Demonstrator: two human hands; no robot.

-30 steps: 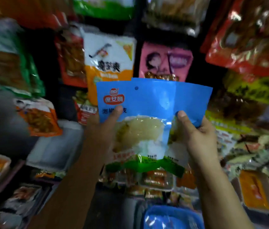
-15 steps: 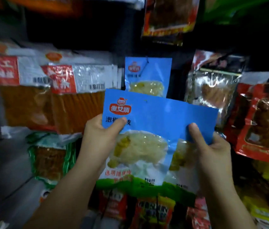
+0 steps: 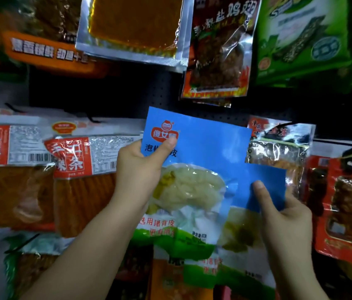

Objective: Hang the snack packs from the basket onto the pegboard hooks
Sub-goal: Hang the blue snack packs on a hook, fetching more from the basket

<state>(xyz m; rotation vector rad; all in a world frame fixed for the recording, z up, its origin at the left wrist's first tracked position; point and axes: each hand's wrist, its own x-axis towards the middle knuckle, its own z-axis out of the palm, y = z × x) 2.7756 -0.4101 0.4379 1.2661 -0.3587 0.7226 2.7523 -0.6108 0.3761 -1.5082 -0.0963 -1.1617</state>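
My left hand (image 3: 137, 169) grips the front blue plastic snack pack (image 3: 194, 148), my right hand (image 3: 287, 215) pinches what seems a second blue pack (image 3: 263, 182) behind, both before the black pegboard (image 3: 110, 98).

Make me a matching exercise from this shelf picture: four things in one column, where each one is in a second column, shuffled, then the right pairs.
1. front blue pack
2. rear blue pack
3. green pack
4. orange-strip pack

A. hanging at upper right
B. gripped by the left hand
C. hanging left of the hands
D. held by the right hand

Pairs: 1-B, 2-D, 3-A, 4-C
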